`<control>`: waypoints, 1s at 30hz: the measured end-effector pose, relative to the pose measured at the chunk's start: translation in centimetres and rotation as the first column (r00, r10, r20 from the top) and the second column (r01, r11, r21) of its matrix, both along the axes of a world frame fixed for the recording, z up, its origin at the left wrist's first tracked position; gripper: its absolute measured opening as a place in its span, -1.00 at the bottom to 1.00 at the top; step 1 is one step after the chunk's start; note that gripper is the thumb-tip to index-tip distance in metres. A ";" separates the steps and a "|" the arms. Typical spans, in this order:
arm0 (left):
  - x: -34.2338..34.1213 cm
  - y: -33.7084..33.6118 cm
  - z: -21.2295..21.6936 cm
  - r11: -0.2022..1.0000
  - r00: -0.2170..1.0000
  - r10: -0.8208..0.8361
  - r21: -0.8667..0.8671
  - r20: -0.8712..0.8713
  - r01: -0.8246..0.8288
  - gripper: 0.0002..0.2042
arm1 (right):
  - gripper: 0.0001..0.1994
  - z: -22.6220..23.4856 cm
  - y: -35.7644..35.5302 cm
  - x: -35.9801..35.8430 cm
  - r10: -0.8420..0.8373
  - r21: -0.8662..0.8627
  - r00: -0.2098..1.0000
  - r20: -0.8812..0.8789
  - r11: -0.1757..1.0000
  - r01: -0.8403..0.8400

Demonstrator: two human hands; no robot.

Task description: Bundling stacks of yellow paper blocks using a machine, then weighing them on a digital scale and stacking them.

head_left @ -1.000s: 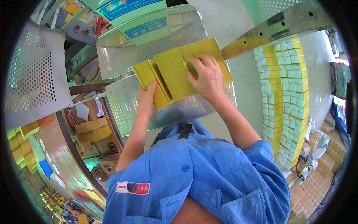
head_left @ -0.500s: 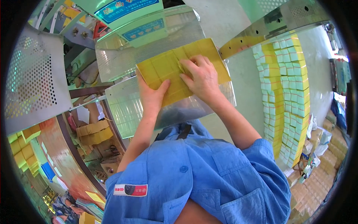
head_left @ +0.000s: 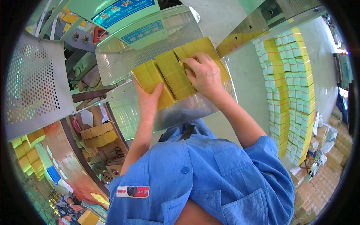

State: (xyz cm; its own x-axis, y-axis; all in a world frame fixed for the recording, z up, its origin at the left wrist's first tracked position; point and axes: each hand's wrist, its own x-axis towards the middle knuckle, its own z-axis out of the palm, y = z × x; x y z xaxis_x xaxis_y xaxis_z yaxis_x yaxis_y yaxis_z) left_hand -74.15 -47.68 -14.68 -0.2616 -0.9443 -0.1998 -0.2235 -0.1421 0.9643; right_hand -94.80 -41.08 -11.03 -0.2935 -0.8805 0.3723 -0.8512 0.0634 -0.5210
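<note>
Centre-top of frame: yellow paper stacks (head_left: 176,73) lie on steel counter (head_left: 180,110). Left hand (head_left: 150,99) clasps left stack's end; right hand (head_left: 204,75) flat, pressing. Squaring step; next needs even push.

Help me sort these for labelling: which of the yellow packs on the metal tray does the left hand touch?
The leftmost yellow pack; the left hand rests on its near end. The right hand covers the rightmost.
</note>
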 end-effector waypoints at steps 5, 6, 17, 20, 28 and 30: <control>0.2 0.1 0.6 0.999 1.000 -0.003 0.045 -0.003 0.003 -0.19 | -0.77 -0.4 0.1 -0.3 -0.019 -0.050 0.999 0.028 0.999 0.020; 0.2 0.2 0.6 0.999 1.000 0.002 0.045 -0.003 -0.002 -0.19 | -0.77 -0.5 0.1 -0.3 -0.014 -0.050 1.000 0.029 0.999 0.015; -0.4 0.6 1.0 0.998 0.998 0.058 0.032 -0.038 -0.057 0.00 | -0.73 -1.4 0.1 0.2 0.039 0.014 0.995 -0.096 0.999 -0.038; -0.7 1.1 1.3 0.990 0.997 0.064 -0.132 0.052 -0.057 0.07 | -0.75 -0.9 0.1 0.4 0.055 0.048 0.987 -0.150 0.998 -0.048; -2.1 1.3 1.9 0.951 0.917 0.022 -0.291 0.399 0.104 0.12 | -0.76 -0.1 0.2 -0.1 0.089 0.113 0.993 -0.082 0.990 -0.079; -2.0 1.2 1.5 0.946 0.916 0.026 -0.307 0.400 0.107 0.12 | -0.76 0.1 0.2 0.0 0.085 0.097 0.995 -0.046 0.992 -0.080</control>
